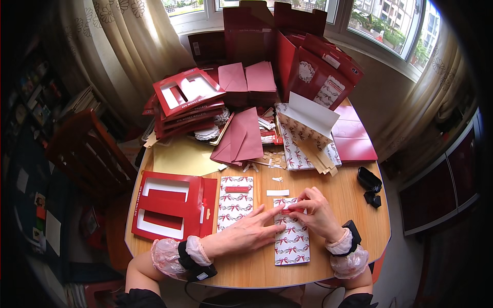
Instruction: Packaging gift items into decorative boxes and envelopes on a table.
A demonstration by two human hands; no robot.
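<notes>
A white money wallet point(292, 246) printed with red bows and green sprigs lies upright in front of me. My right hand point(316, 211) pinches a small red label point(287, 211) against the wallet's upper part, its fingers covering much of it. Flat and spread, my left hand point(246, 233) rests its fingertips on the wallet's left side, holding nothing. Under the left forearm side lies a second patterned wallet point(235, 204), which bears a red label point(237, 189) near its top. Just above the first wallet is a white paper strip point(277, 192).
A red windowed box point(208, 192) lies at left beside a yellow sheet point(181, 156). Behind are stacked red boxes point(192, 115), pink envelopes point(246, 134), a tray of labels point(271, 136) and patterned wallets point(290, 154). A black object point(369, 179) sits near the right edge.
</notes>
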